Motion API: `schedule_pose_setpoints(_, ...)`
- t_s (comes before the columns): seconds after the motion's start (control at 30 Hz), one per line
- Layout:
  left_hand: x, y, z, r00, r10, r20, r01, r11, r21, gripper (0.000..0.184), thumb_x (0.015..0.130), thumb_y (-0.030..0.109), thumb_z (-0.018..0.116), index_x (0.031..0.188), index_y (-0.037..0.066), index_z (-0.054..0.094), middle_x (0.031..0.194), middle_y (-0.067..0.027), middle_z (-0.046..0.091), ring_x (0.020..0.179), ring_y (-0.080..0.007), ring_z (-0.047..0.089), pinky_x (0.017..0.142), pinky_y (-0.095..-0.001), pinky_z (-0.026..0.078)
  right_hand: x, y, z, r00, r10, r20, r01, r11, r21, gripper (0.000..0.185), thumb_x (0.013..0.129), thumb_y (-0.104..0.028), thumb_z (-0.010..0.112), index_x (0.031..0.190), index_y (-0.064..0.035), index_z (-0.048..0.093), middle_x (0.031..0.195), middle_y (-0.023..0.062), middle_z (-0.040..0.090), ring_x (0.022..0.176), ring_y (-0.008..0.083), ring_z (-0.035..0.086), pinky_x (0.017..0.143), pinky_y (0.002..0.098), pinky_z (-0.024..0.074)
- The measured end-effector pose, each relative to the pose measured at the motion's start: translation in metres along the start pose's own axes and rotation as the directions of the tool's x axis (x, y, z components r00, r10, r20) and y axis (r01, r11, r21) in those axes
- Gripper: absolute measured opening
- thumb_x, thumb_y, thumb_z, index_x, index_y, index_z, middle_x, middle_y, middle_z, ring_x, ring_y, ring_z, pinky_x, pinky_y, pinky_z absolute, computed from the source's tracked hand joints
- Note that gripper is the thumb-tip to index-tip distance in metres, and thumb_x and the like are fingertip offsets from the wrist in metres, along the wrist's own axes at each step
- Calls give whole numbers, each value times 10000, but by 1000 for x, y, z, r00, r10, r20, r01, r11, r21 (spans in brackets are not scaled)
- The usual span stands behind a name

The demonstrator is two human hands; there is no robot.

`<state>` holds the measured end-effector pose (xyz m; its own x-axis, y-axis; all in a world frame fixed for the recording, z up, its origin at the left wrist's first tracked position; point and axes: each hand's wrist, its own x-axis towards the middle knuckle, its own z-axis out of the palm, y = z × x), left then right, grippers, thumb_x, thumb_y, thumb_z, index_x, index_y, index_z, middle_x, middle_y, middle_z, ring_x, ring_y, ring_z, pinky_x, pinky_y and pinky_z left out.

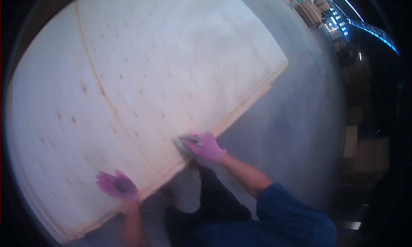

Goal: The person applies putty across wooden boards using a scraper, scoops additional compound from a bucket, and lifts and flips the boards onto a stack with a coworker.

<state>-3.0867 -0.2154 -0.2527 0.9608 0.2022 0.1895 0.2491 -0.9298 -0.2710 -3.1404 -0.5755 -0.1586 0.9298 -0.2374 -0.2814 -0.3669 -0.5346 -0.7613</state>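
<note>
A broad, pale wood veneer sheet with dark knots lies before me, on top of a stack. My right hand, in a pink glove, is closed around a grey scraper. Its flat blade is blurred by motion, at the sheet's near edge. Further left, my left hand, in a pink glove with a dark patch, is over the sheet near the same edge. Its fingers are stretched out and it holds nothing; whether it touches the wood I cannot tell.
A brownish seam runs lengthwise across the sheet. The layered edge of the stack faces me, rough in places. Grey floor extends to the right. Stacked boards and a person stand far off; more stacks are at the right.
</note>
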Motion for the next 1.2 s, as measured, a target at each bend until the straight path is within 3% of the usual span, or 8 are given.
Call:
schedule_pose_setpoints(0.13, 71, 11, -7, 988, 156, 6, -152, 969, -193, 713, 1026, 499, 406, 1536, 6, 329, 1590, -224, 322, 1484, -394, 273, 1208, -487, 241, 51, 16, -24, 982, 189, -4, -144, 760, 634, 343, 946, -208, 691, 1209, 12, 679, 1054, 73, 730, 946, 153, 688, 792, 349, 587)
schedule_pose_setpoints(0.23, 175, 65, -24, 971, 176, 162, -136, 963, -231, 756, 1023, 536, 389, 1547, -1, 297, 1604, -244, 278, 1487, -408, 259, 1213, -501, 226, 135, 16, -106, 957, 255, 137, -263, 566, 781, 314, 952, -197, 687, 1184, 15, 685, 1086, 80, 721, 950, 178, 690, 824, 385, 598)
schedule_pose_setpoints(0.47, 312, 247, -32, 905, -346, 246, 323, 937, 131, 744, 1016, 615, 330, 1578, 128, 298, 1637, -111, 284, 1519, -297, 236, 1219, -454, 168, 452, 20, -286, 987, 140, -76, 11, 418, 908, 304, 950, -167, 660, 1199, 8, 648, 1120, 115, 688, 1004, 247, 689, 854, 417, 608)
schedule_pose_setpoints(0.8, 337, 225, 7, 992, -105, -65, 109, 992, 63, 643, 1055, 436, 443, 1564, 66, 314, 1603, -104, 345, 1485, -249, 305, 1188, -380, 230, 657, 23, -360, 865, 434, -252, 248, 68, 966, 288, 962, -222, 605, 1207, -73, 636, 1190, 155, 645, 1031, 281, 667, 844, 456, 606)
schedule_pose_setpoints(0.87, 342, 221, 16, 977, -25, -211, 28, 1000, 9, 621, 1059, 376, 469, 1559, 43, 311, 1597, -111, 353, 1477, -267, 318, 1185, -372, 245, 679, 55, -384, 864, 449, -226, 131, 234, 963, 292, 958, -249, 616, 1190, -73, 644, 1152, 137, 664, 997, 287, 676, 822, 471, 600)
schedule_pose_setpoints(1.0, 360, 235, 10, 988, -34, -150, 34, 999, -2, 612, 1052, 324, 497, 1536, -3, 318, 1559, -205, 380, 1449, -351, 354, 1161, -449, 325, 734, 61, -421, 847, 322, -424, -250, 943, 218, 337, 862, -299, 695, 1061, -27, 685, 958, 174, 718, 869, 289, 706, 807, 418, 574)
schedule_pose_setpoints(1.07, 360, 238, -6, 993, -113, 23, 112, 993, 46, 596, 1047, 293, 513, 1526, -12, 333, 1541, -208, 407, 1436, -361, 373, 1158, -453, 333, 749, 71, -418, 755, 176, -632, -320, 940, -120, 287, 818, -293, 688, 940, -35, 718, 956, 208, 723, 904, 304, 711, 821, 374, 566)
schedule_pose_setpoints(1.2, 355, 237, -2, 998, -64, -14, 65, 992, 107, 587, 1052, 298, 505, 1525, -7, 340, 1535, -206, 415, 1433, -356, 379, 1156, -452, 336, 715, 47, -395, 916, -140, -376, -78, 857, -510, 243, 824, -314, 674, 962, -145, 780, 1020, 169, 727, 983, 342, 692, 860, 416, 559)
